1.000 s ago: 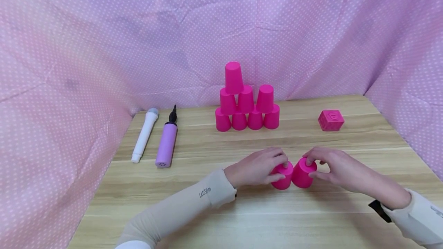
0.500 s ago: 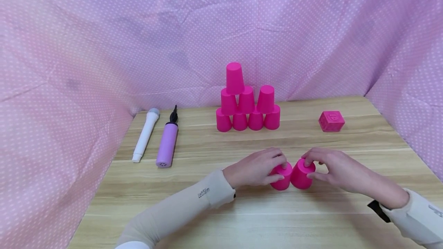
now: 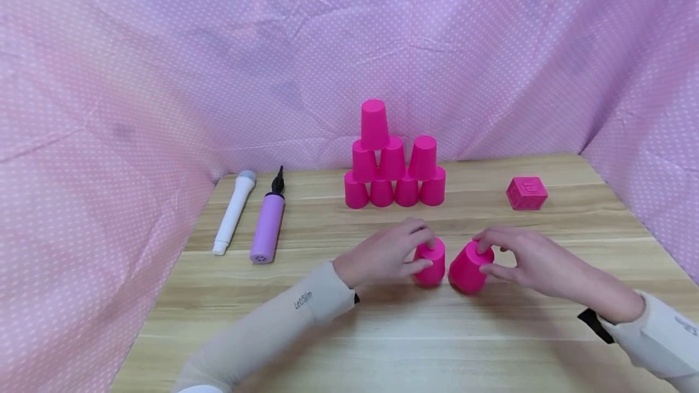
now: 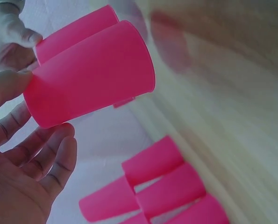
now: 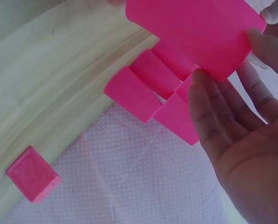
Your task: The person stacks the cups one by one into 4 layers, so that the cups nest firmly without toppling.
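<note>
Pinching one upturned pink cup (image 3: pixel 430 264) with left hand (image 3: pixel 382 255), another cup (image 3: pixel 468 268) with right hand (image 3: pixel 526 259), both mid-table. Pyramid (image 3: pixel 394 162) at 12 o'clock holding eight so far; probably two spots left.

cups (image 3: pixel 431 262): smooth pink plastic, looking matt with a faint sheen
stack (image 3: pixel 394 165): showing the same smooth plastic
table (image 3: pixel 382 338): pale wood grain, looking flat and smooth
cloth (image 3: pixel 164 65): soft dotted fabric, creasing
cube (image 3: pixel 526 193): matt pink, looking rubbery
pump (image 3: pixel 267 226): glossy lilac plastic
microphone (image 3: pixel 233 212): smooth white plastic
sleeves (image 3: pixel 284 320): beige knit cloth
</note>
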The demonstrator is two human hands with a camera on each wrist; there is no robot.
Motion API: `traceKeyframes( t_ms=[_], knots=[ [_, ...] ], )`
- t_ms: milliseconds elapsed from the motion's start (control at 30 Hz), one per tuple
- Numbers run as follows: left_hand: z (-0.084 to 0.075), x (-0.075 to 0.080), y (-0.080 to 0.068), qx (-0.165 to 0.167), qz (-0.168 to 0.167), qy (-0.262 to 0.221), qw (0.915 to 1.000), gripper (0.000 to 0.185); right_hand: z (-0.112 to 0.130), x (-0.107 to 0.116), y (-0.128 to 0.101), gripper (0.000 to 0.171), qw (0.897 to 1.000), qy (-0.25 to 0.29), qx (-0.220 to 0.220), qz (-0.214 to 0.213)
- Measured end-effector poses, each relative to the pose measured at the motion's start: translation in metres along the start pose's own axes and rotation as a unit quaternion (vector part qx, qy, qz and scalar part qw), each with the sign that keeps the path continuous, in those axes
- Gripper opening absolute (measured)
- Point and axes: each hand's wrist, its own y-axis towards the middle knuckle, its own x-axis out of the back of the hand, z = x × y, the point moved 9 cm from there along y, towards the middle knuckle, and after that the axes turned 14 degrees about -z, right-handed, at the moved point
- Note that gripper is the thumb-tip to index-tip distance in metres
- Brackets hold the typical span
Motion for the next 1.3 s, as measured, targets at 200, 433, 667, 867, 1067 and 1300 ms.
traceKeyframes(
  t_ms=[200, 433, 667, 867, 1067, 1300],
  knots=[
    [0.010, 0.030, -0.003, -0.019, -0.050, -0.009, 0.9985, 0.031, 0.003, 0.008, 0.012, 0.038, 0.999, 0.016, 0.033, -0.020],
    [0.021, 0.082, 0.001, -0.040, -0.126, 0.009, 0.9912, 0.030, 0.010, 0.032, 0.041, 0.033, 0.993, 0.046, 0.083, -0.076],
    [0.028, 0.135, 0.009, -0.047, -0.194, 0.008, 0.9798, 0.024, 0.011, 0.049, 0.078, 0.029, 0.988, 0.038, 0.103, -0.104],
    [0.036, 0.171, 0.022, -0.040, -0.226, 0.028, 0.9729, 0.023, 0.011, 0.062, 0.116, 0.031, 0.982, 0.037, 0.108, -0.148],
    [0.040, 0.206, 0.042, -0.032, -0.253, 0.053, 0.9654, 0.020, -0.001, 0.072, 0.157, 0.020, 0.983, 0.033, 0.058, -0.172],
    [0.049, 0.235, 0.067, 0.007, -0.272, 0.103, 0.9568, 0.024, -0.029, 0.058, 0.197, 0.018, 0.987, 0.007, -0.031, -0.159]
  ],
)
